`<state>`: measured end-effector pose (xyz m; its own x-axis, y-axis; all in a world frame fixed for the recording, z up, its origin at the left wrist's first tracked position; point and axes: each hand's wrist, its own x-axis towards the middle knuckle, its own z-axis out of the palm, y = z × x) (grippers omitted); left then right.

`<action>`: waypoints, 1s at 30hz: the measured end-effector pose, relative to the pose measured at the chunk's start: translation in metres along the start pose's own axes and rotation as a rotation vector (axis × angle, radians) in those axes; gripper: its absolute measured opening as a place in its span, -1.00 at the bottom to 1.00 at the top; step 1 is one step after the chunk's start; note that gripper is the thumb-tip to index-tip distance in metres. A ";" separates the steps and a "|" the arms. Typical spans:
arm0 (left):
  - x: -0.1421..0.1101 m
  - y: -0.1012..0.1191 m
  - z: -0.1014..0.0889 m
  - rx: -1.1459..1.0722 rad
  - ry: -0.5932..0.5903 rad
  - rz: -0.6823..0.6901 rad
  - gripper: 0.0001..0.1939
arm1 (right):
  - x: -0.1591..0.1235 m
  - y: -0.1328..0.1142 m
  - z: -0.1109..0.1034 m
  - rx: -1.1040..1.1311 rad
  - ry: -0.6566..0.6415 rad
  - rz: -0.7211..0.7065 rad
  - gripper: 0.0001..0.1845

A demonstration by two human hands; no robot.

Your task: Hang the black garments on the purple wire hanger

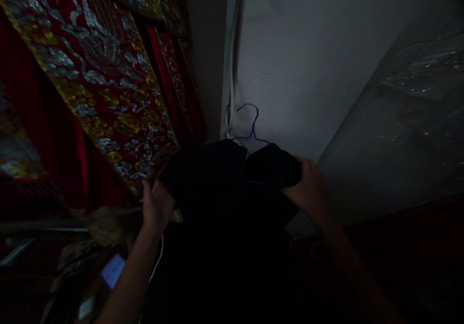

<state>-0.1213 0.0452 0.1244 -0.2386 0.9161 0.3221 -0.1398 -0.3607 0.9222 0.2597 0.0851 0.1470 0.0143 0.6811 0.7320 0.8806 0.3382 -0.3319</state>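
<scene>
A black garment (217,184) spreads in front of me, its lower part lost in the dark. Out of its neck rises a thin purple hanger (253,133), whose hook stands against the pale wall. My left hand (157,205) grips the garment's left shoulder edge, thumb up and fingers partly behind the cloth. On the other side, my right hand (306,181) is closed on the garment's right shoulder, near the hanger's end. The right fingers are mostly hidden by the cloth and dim light.
Red curtains (105,87) with gold and silver embroidery hang at the left. White cables (232,63) run down the wall (290,63). Clear plastic sheeting (409,121) covers the right side. At lower left are a lit screen (113,270) and dim clutter.
</scene>
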 end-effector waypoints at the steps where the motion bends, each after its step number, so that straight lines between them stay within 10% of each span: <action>1: 0.001 0.000 -0.008 -0.028 0.022 0.019 -0.17 | 0.013 -0.002 -0.001 -0.022 0.009 -0.008 -0.21; 6: -0.006 -0.022 -0.017 0.073 0.158 -0.049 -0.29 | 0.047 -0.027 0.003 0.000 -0.022 -0.094 -0.16; 12: -0.045 -0.068 0.007 0.065 0.094 -0.360 -0.44 | -0.011 -0.046 0.009 0.219 -0.060 -0.109 -0.17; 17: -0.071 -0.096 0.021 -0.102 0.217 -0.543 -0.51 | -0.087 -0.081 0.060 0.556 0.199 0.449 -0.60; 22: -0.086 -0.090 0.029 -0.156 0.180 -0.652 -0.57 | -0.118 -0.115 0.123 0.736 -0.403 0.644 -0.79; 26: -0.088 -0.084 0.021 -0.015 0.288 -0.487 -0.53 | -0.134 -0.121 0.129 0.706 -0.568 0.776 -0.56; 30: -0.105 -0.098 0.024 0.411 0.552 -0.020 -0.37 | -0.154 -0.116 0.113 0.848 -0.582 0.817 -0.40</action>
<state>-0.0596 -0.0119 0.0053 -0.7094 0.6596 0.2482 0.2004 -0.1489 0.9683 0.1016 0.0146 0.0059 0.0050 0.9889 -0.1483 0.1429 -0.1475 -0.9787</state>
